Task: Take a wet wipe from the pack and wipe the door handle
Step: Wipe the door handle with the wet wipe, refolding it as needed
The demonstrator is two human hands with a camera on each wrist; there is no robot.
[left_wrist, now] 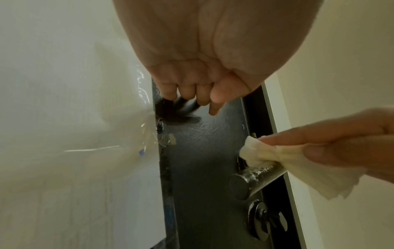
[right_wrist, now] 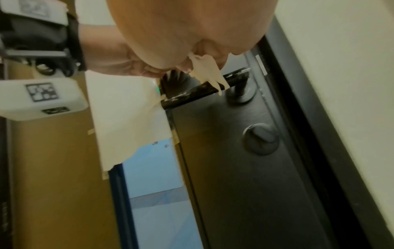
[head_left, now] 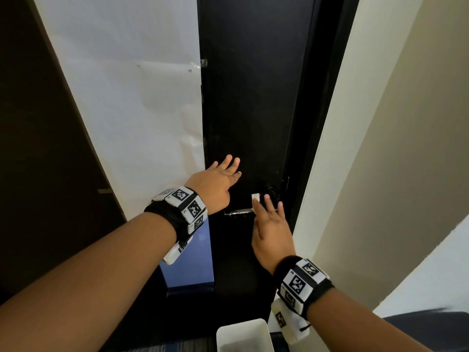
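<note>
A black door (head_left: pixel 253 97) carries a shiny metal lever handle (head_left: pixel 237 212), with a round thumb-turn lock (left_wrist: pixel 266 219) below it. My right hand (head_left: pixel 270 217) pinches a crumpled white wet wipe (head_left: pixel 255 198) between thumb and fingers and holds it against the handle near its pivot. In the left wrist view the wet wipe (left_wrist: pixel 266 153) drapes over the wet handle (left_wrist: pixel 253 176). In the right wrist view the wipe (right_wrist: pixel 208 72) hangs across the handle (right_wrist: pixel 187 94). My left hand (head_left: pixel 220 179) lies flat on the door, up and left of the handle, fingers straight.
White paper (head_left: pixel 139 110) is taped over the panel left of the door. A cream wall (head_left: pixel 380 148) and door frame stand close on the right. A white open container (head_left: pixel 243 331) sits on the floor below my right wrist, next to a dark chair edge (head_left: pixel 431 323).
</note>
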